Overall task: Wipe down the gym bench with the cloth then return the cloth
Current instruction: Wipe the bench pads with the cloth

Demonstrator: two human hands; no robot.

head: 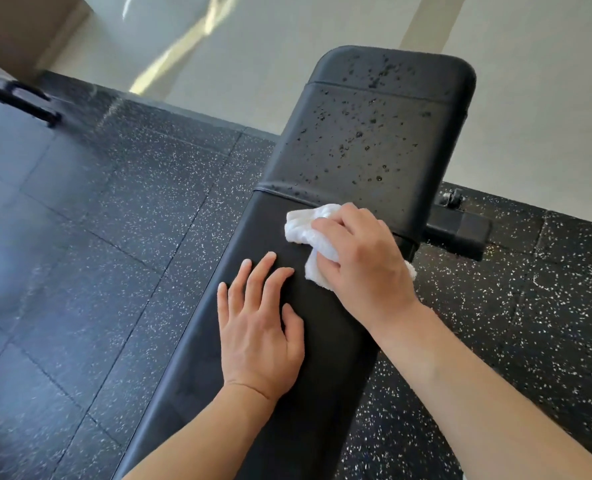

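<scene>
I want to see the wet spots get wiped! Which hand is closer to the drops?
Right. The right hand grips the cloth at the seam, just below the drops. The left hand lies flat on the bench, nearer the person.

The scene is brightly and evenly lit by daylight. A slanted streak of glare is thrown across the pale wall [183, 46], and the far-left floor [7, 209] is washed with bluish sheen and blurred. Straight lines are bent by wide-angle distortion near the edges. Shadows are kept soft.
</scene>
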